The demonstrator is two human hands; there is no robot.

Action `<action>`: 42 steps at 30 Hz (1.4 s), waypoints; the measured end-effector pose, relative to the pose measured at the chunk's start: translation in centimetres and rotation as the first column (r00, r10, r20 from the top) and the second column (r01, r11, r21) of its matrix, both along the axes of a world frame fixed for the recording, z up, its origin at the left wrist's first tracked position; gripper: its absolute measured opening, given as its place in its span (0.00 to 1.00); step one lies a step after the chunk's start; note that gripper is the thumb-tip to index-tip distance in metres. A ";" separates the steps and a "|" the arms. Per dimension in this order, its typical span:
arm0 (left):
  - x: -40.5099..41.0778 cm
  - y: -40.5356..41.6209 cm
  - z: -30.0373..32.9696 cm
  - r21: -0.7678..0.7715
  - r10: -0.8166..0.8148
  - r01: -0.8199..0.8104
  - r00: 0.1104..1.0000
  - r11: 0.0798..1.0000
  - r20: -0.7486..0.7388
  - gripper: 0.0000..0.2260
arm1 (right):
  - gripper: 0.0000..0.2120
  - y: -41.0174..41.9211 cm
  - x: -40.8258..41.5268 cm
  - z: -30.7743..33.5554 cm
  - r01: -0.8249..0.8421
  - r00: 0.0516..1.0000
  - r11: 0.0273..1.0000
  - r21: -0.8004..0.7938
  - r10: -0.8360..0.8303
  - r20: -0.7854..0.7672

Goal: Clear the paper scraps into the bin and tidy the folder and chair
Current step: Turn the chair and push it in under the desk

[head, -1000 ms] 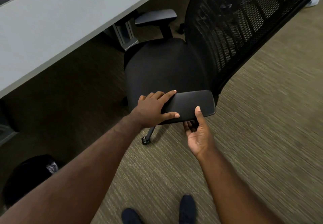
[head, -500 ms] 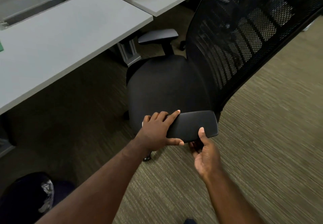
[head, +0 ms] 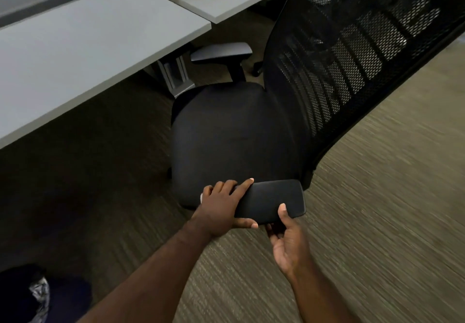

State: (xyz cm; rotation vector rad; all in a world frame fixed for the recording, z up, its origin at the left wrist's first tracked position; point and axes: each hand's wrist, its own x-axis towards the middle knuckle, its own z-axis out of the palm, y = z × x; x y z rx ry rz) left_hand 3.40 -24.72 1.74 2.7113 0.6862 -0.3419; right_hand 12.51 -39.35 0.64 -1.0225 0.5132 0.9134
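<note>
The black mesh-backed chair (head: 239, 134) is standing at centre frame beside the grey desk (head: 88, 45) in the upper left. The left hand (head: 221, 207) is gripping the front end of the near armrest (head: 271, 200), fingers lying on top and thumb along its edge. The right hand (head: 289, 242) is clasping the same armrest from below, thumb pressing on top. A dark bin (head: 22, 295) is sitting on the carpet (head: 377, 222) at lower left.

A black office chair (head: 239, 134) stands just beside the grey desk (head: 88, 45), its seat and far armrest (head: 221, 52) close to the desk edge. Open carpet (head: 377, 196) lies right of the mesh backrest (head: 352, 45); a dark bin (head: 22, 295) occupies the floor at lower left.
</note>
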 end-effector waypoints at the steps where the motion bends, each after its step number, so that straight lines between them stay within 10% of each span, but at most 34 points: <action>1: 0.0 0.0 -0.6 -0.003 -0.002 0.002 1.000 1.000 -0.003 0.44 | 0.12 0.0 0.1 -0.5 0.002 1.000 1.000 -0.002 -0.002 -0.012; 15: -0.5 0.6 -2.1 0.003 -0.018 0.018 1.000 1.000 0.016 0.45 | 0.14 0.1 -1.0 -2.6 -0.059 0.997 0.997 -0.045 0.061 0.044; 24: -0.8 0.5 -0.7 -0.053 0.101 -0.097 0.992 0.994 0.077 0.50 | 0.46 -1.4 2.4 0.0 -0.101 0.922 0.938 -0.332 0.213 0.324; 32: -0.1 -0.4 0.5 -0.119 0.076 -0.082 0.996 0.989 -0.051 0.52 | 0.36 2.1 13.5 10.5 0.122 0.508 0.929 -0.350 0.245 0.826; 42: 0.1 0.0 0.0 -0.025 0.083 -0.086 0.991 0.996 -0.107 0.47 | 0.17 3.8 18.3 13.1 0.316 0.365 0.752 -0.578 0.466 0.806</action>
